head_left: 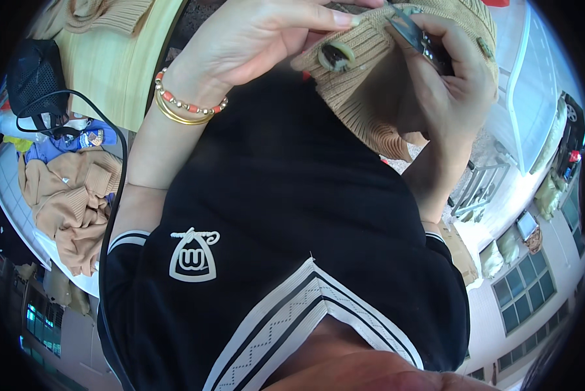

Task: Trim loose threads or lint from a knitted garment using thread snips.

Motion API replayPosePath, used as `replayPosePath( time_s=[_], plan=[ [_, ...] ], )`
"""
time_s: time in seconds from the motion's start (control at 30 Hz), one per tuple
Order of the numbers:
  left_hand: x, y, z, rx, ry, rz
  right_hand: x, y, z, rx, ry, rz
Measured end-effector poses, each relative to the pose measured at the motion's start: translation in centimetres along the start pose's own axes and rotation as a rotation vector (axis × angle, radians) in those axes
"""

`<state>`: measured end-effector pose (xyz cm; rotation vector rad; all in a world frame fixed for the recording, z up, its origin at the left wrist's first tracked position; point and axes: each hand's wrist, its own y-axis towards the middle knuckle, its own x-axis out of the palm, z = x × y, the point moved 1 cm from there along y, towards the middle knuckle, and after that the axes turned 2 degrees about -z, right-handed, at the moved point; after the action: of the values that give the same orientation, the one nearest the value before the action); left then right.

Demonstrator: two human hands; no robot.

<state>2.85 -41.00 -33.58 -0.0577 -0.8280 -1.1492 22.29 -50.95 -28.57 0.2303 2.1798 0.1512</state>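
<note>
Closest to my camera, a black top (292,169) with a striped collar filled the lower view. Beyond it, the left hand (260,39) was loosely bent, its thumb at a tan ribbed knit (357,94); whether it pinched cloth, I couldn't tell. The right hand (452,85) was curled around a silver-bladed tool (409,31) over that knit. Leftward I saw a pale wooden tabletop (103,81), a heaped tan garment (71,202) and a black mesh bag (37,75); rightward, a paned window (524,290).

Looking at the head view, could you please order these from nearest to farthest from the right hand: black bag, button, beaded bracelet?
From the right hand:
1. Button: just left, on the knitwear.
2. Beaded bracelet: farther left.
3. Black bag: far left side.
</note>
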Motion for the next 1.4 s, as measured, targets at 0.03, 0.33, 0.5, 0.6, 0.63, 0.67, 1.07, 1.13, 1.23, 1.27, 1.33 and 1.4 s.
replayPosePath(
  time_s=[0.03, 0.33, 0.5, 0.6, 0.63, 0.67, 1.07, 1.13, 1.23, 1.27, 1.33, 1.4],
  plan=[
    [0.6, -0.3, 0.4, -0.168, -0.085, 0.219, 0.0, -0.1, -0.3, 0.006, 0.001, -0.005],
    [0.6, -0.4, 0.6, -0.256, -0.278, 0.481, -0.6, -1.5, -0.5, -0.387, 0.080, -0.038],
    [1.0, 0.1, 0.6, -0.275, -0.226, 0.546, 0.1, -2.5, -1.3, -0.329, 0.031, 0.049],
    [1.0, 0.0, 0.3, -0.226, -0.372, 0.554, 0.4, -2.5, -1.5, -0.396, 0.000, 0.084],
    [0.9, -0.1, 0.2, -0.208, -0.397, 0.552, 0.5, -2.7, -1.8, -0.368, -0.015, 0.079],
    [0.9, -0.1, 0.0, -0.188, -0.422, 0.550, 0.5, -2.7, -1.9, -0.340, -0.030, 0.074],
    [1.5, 0.2, -0.4, -0.170, -0.371, 0.592, 1.6, -3.1, -0.9, -0.393, -0.076, 0.156],
    [1.7, 0.2, -0.4, -0.175, -0.370, 0.609, 1.5, -3.1, -1.0, -0.397, -0.085, 0.165],
    [1.8, 0.3, -0.5, -0.183, -0.382, 0.616, 1.5, -3.2, -1.0, -0.397, -0.102, 0.173],
    [1.9, 0.2, -0.4, -0.179, -0.390, 0.613, 1.5, -3.1, -1.0, -0.401, -0.104, 0.169],
    [2.1, 0.4, -0.2, -0.189, -0.361, 0.630, 1.5, -3.1, -1.0, -0.423, -0.114, 0.177],
    [2.1, 0.5, -0.2, -0.201, -0.333, 0.643, 1.5, -3.0, -0.8, -0.443, -0.127, 0.187]
  ],
)
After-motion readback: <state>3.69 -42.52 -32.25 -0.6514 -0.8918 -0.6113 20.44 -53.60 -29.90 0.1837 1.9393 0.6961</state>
